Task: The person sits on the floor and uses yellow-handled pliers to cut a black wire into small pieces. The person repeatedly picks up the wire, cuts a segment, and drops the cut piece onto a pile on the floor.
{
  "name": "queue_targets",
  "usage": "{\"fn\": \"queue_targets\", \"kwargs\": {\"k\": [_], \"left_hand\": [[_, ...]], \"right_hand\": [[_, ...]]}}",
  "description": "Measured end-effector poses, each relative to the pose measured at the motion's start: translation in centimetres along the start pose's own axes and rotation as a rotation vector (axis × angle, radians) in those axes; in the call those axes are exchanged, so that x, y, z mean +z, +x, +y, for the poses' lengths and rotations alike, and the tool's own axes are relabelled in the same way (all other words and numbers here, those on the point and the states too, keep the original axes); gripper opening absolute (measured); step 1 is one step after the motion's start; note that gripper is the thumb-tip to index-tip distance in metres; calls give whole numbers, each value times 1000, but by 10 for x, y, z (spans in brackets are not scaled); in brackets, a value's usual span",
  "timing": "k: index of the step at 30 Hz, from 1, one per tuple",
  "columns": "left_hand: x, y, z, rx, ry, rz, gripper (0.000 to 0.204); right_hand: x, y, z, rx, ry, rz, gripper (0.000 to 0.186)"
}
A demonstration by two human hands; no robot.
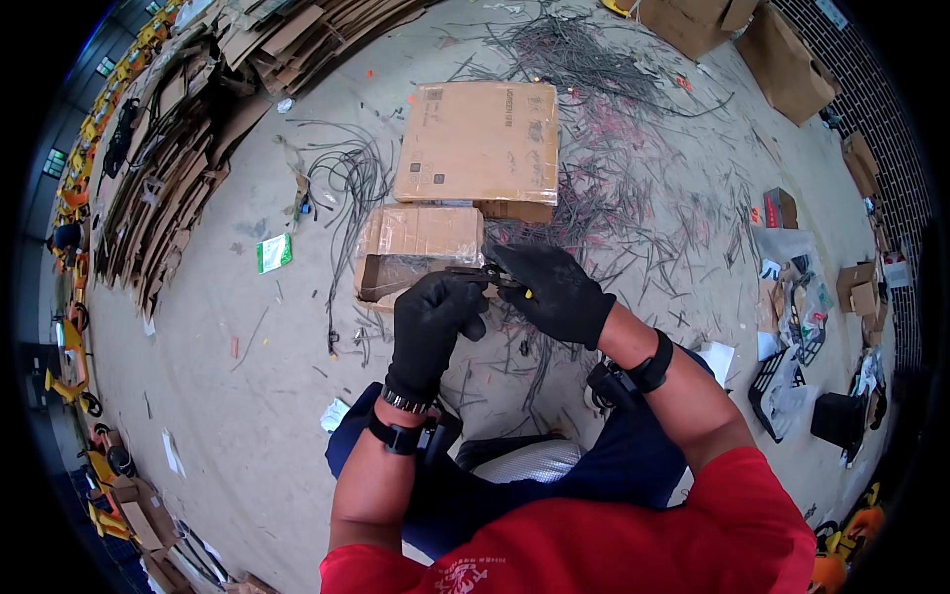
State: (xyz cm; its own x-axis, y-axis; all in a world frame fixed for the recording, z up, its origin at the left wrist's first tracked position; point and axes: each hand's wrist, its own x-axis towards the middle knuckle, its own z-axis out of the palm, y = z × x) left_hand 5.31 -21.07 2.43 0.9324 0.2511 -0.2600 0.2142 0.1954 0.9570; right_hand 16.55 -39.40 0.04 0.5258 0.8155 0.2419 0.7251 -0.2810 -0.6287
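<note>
Gloves of black covered both hands in the head view. The left hand (432, 322) was curled shut around the near end of a small dark tool (482, 276), and the right hand (554, 290) closed its fingers on the other end, where a speck of yellow showed. Tool and hands sat above the person's knees, just in front of a small brown cardboard box (416, 247) on the concrete floor (247, 396). A larger flat carton (480, 139) lay beyond it, touching its far edge. Cut wire scraps (604, 198) were strewn to the right, flattened cardboard sheets (178, 148) were stacked far left, and a green-and-white packet (274, 252) lay between them and the box.
</note>
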Motion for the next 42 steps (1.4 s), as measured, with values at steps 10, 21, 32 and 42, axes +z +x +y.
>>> {"fn": "queue_targets", "kwargs": {"k": [10,21,32,42], "left_hand": [[2,2,-3,10,-35,-37,27],[2,1,-2,-6,-66,-66,28],[7,-2,4,5,-137,-20,25],[5,0,-5,48,-123,-18,27]], "right_hand": [[-4,0,-1,-147,-275,101,64],[-9,5,-6,-165,-398,103,58],[-9,6,-9,-176,-409,112,58],[-9,5,-9,-169,-368,110,57]]}}
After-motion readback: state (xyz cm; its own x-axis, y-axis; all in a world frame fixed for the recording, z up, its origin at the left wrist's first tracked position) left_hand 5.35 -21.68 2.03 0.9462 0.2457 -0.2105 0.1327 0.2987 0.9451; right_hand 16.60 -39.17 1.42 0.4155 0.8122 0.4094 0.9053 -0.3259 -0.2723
